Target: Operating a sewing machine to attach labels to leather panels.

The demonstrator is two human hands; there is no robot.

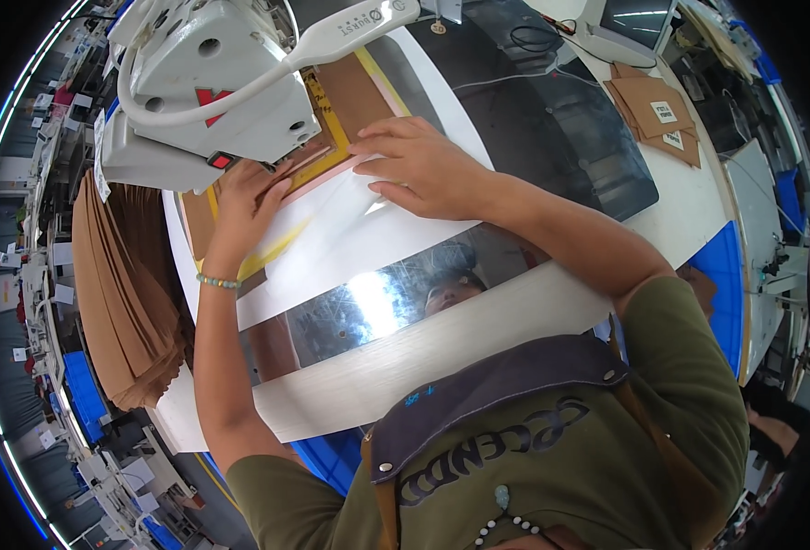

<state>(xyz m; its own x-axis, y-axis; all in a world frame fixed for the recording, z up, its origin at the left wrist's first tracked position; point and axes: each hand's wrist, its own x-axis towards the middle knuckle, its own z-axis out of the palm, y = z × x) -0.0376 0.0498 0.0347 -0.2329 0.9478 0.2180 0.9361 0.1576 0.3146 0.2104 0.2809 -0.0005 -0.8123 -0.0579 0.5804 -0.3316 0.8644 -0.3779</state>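
Observation:
A flat template (333, 145) with yellow-taped edges and brown panels in it lies under the head of a white sewing machine (205, 92). My left hand (247, 203) rests on the template's near left side, close below the machine head. Its fingers are stretched out, some tips partly hidden by the machine. Spread over the template's right edge are the fingers of my right hand (420, 170), pressing down on it with nothing gripped. A brown piece (368, 90) shows beyond the yellow strip. White sheet surface (331, 247) extends toward me beneath both hands.
A shiny metal plate (368, 307) spans the table's near side. Brown pieces (125, 302) hang over the left edge. A dark panel (551, 119) covers the right, with stacked brown pieces (657, 110) and a screen (639, 18) beyond. A white curved lamp (341, 35) overhangs the machine.

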